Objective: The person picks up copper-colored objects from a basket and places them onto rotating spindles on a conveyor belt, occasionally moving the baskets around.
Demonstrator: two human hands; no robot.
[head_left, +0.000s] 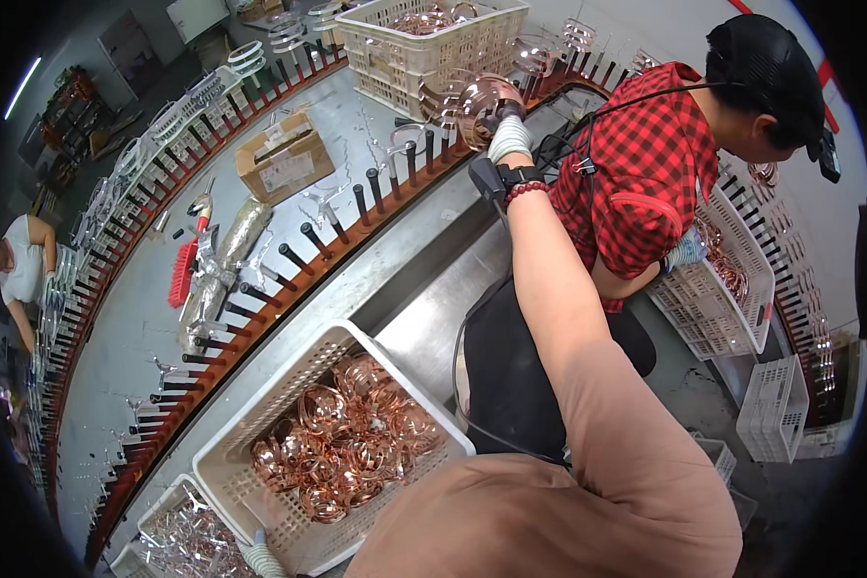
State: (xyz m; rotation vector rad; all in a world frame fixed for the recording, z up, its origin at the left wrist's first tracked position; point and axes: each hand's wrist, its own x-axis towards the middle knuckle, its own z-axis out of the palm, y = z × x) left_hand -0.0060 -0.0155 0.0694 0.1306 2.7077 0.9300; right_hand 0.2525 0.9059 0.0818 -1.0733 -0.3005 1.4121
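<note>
My right arm reaches far forward, and my right hand (pixel 509 138), in a pale striped glove, is closed on shiny copper-coloured round pieces (pixel 482 108) beside the conveyor rail; the fingers are partly hidden. At the lower edge, only part of my gloved left hand (pixel 262 557) shows, closed at the near-left rim of a white plastic crate (pixel 223 424). Inside that crate lies a heap of copper-coloured curved metal pieces (pixel 342 433). Black-tipped upright pegs (pixel 361 204) line the rail close to my right hand.
A second white crate (pixel 390 63) with copper pieces stands at the back. A cardboard box (pixel 284 164) and a red brush (pixel 183 273) lie on the grey table. At right, a co-worker in a checked shirt (pixel 641 144) bends beside another crate (pixel 708 308). Another person (pixel 24 255) stands far left.
</note>
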